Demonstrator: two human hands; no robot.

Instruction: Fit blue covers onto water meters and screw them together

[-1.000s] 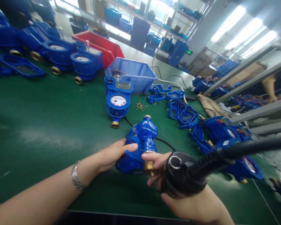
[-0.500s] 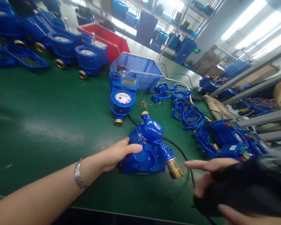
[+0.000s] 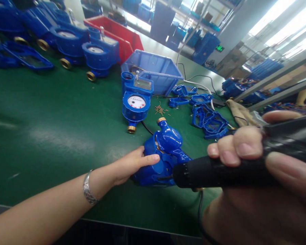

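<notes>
A blue water meter (image 3: 170,139) with brass pipe ends lies overturned on the green bench, its underside facing me. My left hand (image 3: 135,163) grips its left side, thumb on top. In my right hand (image 3: 247,149) is a black electric screwdriver (image 3: 199,172), held nearly level with fingers wrapped round its body. Its thin bit points left and reaches the meter's underside; whether it sits on a screw I cannot tell. The screwdriver's nose hides most of the meter's lower brass end. Behind stands another blue water meter (image 3: 136,102), upright, dial facing up.
Small brass screws (image 3: 160,109) lie in a loose pile beyond the meter. A light-blue bin (image 3: 153,73) and a red bin (image 3: 112,32) stand behind. More blue meters (image 3: 100,56) line the left back; open blue covers (image 3: 210,122) lie to the right. A black cable crosses the bench.
My right hand has brought the electric screwdriver up and left, from the lower right edge to the overturned meter. My left hand keeps its hold; the view has shifted slightly.
</notes>
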